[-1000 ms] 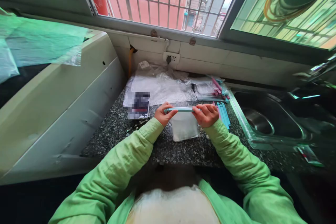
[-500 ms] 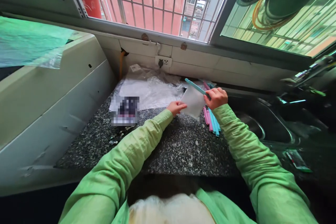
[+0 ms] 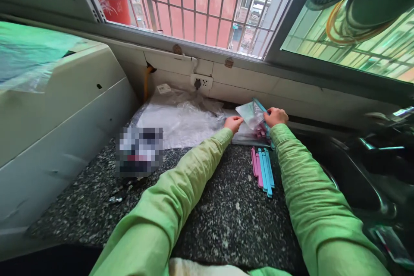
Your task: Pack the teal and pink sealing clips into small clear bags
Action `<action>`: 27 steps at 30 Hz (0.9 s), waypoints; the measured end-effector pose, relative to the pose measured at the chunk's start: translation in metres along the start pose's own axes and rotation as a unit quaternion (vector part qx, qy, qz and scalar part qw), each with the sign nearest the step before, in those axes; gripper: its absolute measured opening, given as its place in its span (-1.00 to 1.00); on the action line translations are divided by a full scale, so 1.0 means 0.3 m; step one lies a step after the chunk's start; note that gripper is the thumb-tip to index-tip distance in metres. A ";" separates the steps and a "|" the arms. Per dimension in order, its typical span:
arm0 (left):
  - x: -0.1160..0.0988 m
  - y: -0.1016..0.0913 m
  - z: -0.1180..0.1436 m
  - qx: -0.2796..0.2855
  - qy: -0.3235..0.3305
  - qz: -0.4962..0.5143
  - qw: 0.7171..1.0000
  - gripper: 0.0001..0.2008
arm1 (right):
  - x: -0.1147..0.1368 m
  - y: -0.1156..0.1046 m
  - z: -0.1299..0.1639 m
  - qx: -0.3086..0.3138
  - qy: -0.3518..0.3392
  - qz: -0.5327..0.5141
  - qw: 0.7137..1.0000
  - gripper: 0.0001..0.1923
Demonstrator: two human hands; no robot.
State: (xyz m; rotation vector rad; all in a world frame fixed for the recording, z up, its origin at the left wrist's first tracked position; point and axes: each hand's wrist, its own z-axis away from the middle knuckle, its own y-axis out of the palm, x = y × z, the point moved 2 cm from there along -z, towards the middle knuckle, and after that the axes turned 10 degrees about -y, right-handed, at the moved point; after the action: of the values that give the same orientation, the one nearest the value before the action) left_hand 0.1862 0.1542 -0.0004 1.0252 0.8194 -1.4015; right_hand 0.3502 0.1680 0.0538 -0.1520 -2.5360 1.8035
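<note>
My left hand [image 3: 233, 124] is closed in a pinch at the lower left edge of a small translucent plastic bag [image 3: 247, 112]. My right hand [image 3: 277, 116] grips a light blue bag-sealing clip [image 3: 259, 105], a long thin strip lying along the bag's right side. Whether the clip is fastened on the bag I cannot tell. Under my hands lies a clear bag [image 3: 237, 134] with pink clips [image 3: 260, 131] inside. Nearer me, loose pink clips [image 3: 256, 164] and blue clips [image 3: 265, 172] lie side by side on the dark speckled counter [image 3: 223, 198].
Crumpled clear plastic sheeting [image 3: 181, 120] covers the back of the counter. A blurred-out packet [image 3: 139, 152] lies at its left. Beyond stand a wall socket [image 3: 202, 82] and a barred window. A pale appliance [image 3: 80, 108] borders the left, a dark sink [image 3: 349, 177] the right.
Both hands have moved back and right with the bag and blue clip. The clip has swung from sticking out leftward to lying along the bag's right side. My view has shifted too.
</note>
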 end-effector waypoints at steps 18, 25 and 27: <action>0.059 -0.104 0.018 -0.039 0.100 -0.206 0.973 -0.89 | 0.033 0.042 -0.077 0.079 0.027 0.031 0.996 -0.69; 0.009 -0.327 0.101 -0.071 0.105 -0.287 0.949 -0.91 | 0.242 -0.017 -0.043 -0.024 -0.208 -0.008 0.978 -0.71; -0.007 -0.408 0.120 -0.116 0.105 -0.348 0.924 -0.92 | 0.318 -0.013 -0.021 -0.013 -0.290 -0.023 0.957 -0.72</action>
State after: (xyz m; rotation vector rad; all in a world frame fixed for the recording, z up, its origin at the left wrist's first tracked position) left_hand 0.0603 0.1338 0.0047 0.7274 1.5777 -1.7373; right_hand 0.2555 0.1818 0.0561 0.5093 -2.8873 2.0315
